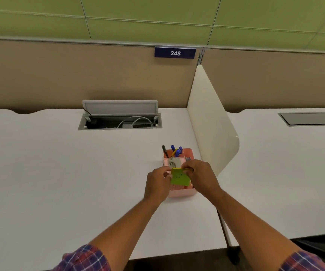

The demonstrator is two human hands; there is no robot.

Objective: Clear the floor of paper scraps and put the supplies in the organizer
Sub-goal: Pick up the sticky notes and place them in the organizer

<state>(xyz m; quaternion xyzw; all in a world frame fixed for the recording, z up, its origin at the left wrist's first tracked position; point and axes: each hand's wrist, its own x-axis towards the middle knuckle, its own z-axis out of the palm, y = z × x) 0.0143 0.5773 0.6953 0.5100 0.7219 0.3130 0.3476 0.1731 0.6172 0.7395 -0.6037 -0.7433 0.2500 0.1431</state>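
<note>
A pink desk organizer (pixel 183 193) stands on the white desk near the divider. Several pens (pixel 176 150) stick up from its far compartment, and a metal item lies in the middle one. A yellow-green sticky-note pad (pixel 179 178) hangs over the near compartment, held at its top edge by both hands. My left hand (pixel 157 182) pinches its left corner. My right hand (pixel 198 174) pinches its right corner. The floor is mostly out of view.
A cream divider panel (pixel 210 132) rises just right of the organizer. An open cable hatch (pixel 119 121) with wires sits at the back of the desk (pixel 59 173). A second desk with a closed hatch (pixel 310 118) lies to the right.
</note>
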